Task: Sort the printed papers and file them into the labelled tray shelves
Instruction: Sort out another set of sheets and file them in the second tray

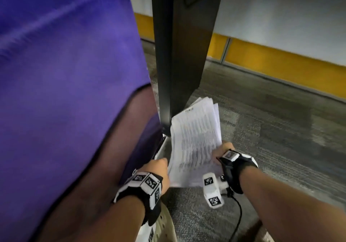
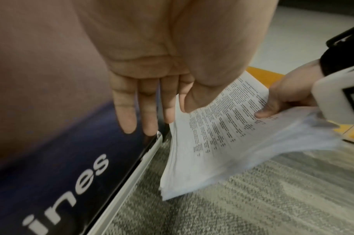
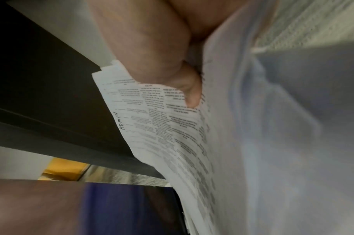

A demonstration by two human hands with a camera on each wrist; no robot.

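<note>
Print on papers (image 1: 194, 140) mostly blurred; "ADMIN" handwritten at top edge. Held above carpet (image 1: 262, 133), beside black post (image 1: 179, 54). Right hand (image 1: 222, 151) pinching stack; left hand (image 1: 159, 168) fingers straight, thumb on edge.

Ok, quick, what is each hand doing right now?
Left hand: fingers straight, thumb against the edge of the papers, not gripping them.
Right hand: gripping the papers, thumb on the top sheet.
</note>
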